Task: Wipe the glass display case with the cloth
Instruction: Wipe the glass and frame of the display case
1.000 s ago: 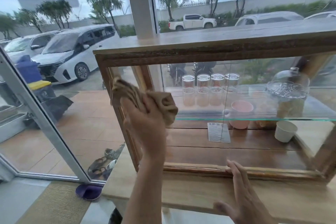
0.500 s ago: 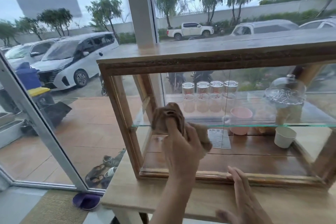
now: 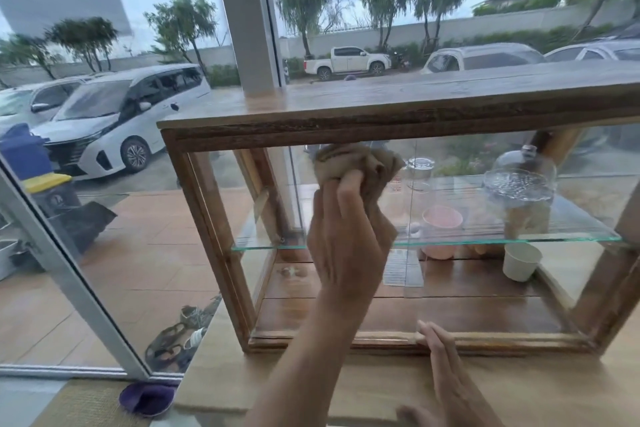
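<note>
Cloth: a bunched tan cloth (image 3: 356, 163) sits high on the front pane of the glass display case (image 3: 398, 135), just under its wooden top board and left of centre.
Left hand: the left hand (image 3: 346, 236) is raised, back toward the viewer, fingers closed around the cloth and pressing it to the glass; the forearm rises from the bottom of the frame.
Right hand: the right hand (image 3: 446, 381) lies flat, fingers together and stretched out, on the counter (image 3: 554, 392), its fingertips touching the case's lower wooden rail.
Case contents: a glass shelf (image 3: 519, 238) holds a pink bowl (image 3: 442, 217), a glass jar (image 3: 419, 173) and a clear domed cover (image 3: 519, 177); a white cup (image 3: 521, 262) stands on the wooden floor below.
Surface: the case stands on a pale wooden counter.
Room: a large window behind and to the left shows parked white cars (image 3: 114, 118), trees and a wall. Sandals (image 3: 173, 343) lie on the tiles outside, and a purple slipper (image 3: 147, 399) rests on a woven mat inside.
</note>
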{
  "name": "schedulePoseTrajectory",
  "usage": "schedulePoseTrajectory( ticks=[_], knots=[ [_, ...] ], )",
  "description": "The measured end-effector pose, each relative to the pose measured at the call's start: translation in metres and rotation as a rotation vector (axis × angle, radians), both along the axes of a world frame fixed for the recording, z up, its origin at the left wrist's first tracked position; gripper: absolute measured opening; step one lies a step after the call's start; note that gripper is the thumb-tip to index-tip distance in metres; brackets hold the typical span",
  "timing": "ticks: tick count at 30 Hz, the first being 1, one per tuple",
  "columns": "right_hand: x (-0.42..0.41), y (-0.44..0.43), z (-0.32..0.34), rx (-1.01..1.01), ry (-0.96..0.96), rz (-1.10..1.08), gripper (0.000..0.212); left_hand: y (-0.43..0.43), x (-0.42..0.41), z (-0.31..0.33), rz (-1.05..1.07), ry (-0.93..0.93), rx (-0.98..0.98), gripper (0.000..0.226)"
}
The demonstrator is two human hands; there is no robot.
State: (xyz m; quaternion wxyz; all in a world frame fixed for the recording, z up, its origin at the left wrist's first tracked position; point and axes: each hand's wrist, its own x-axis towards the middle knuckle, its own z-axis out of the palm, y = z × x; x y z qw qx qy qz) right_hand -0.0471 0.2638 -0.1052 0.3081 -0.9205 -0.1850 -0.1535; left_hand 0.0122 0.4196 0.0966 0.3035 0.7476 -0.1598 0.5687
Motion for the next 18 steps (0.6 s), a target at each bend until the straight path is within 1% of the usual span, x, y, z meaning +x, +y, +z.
schedulePoseTrajectory(
  ticks=[2,3,5,7,9,10,12,13,15,17,18],
  knots=[
    [0.003,-0.001,-0.003,-0.009,0.012,0.009,0.113,0.027,0.010,0.007,0.087,-0.083,-0.055,0.020],
    [0.003,-0.001,-0.004,-0.005,0.007,0.010,0.114,0.037,0.010,-0.003,0.129,-0.080,-0.094,0.020],
    [0.003,-0.002,-0.005,-0.001,-0.014,0.006,0.112,0.034,-0.001,-0.036,0.112,-0.031,-0.134,0.020],
    [0.004,-0.002,-0.005,0.016,-0.002,0.016,0.111,0.004,-0.009,-0.058,0.040,0.034,-0.008,0.024],
    [0.004,-0.004,-0.008,0.025,-0.021,0.013,0.109,-0.021,-0.009,-0.050,0.011,0.012,0.151,0.029],
    [0.004,-0.004,-0.008,0.017,-0.036,0.008,0.109,-0.019,-0.005,-0.035,0.028,-0.012,0.179,0.029],
    [0.004,-0.003,-0.007,-0.002,-0.055,-0.010,0.112,0.009,0.002,-0.011,0.089,-0.081,0.166,0.023],
    [0.005,-0.003,-0.008,-0.006,-0.065,-0.018,0.112,0.031,0.005,-0.007,0.134,-0.092,0.116,0.020],
    [0.006,-0.004,-0.011,-0.001,-0.061,-0.032,0.113,0.069,0.006,-0.019,0.224,-0.057,-0.078,0.019],
    [0.005,-0.003,-0.012,0.005,-0.013,-0.036,0.115,0.076,-0.006,-0.053,0.248,0.063,-0.245,0.020],
    [0.004,-0.003,-0.012,0.007,0.005,-0.035,0.115,0.067,-0.014,-0.073,0.204,0.152,-0.261,0.018]
  ],
)
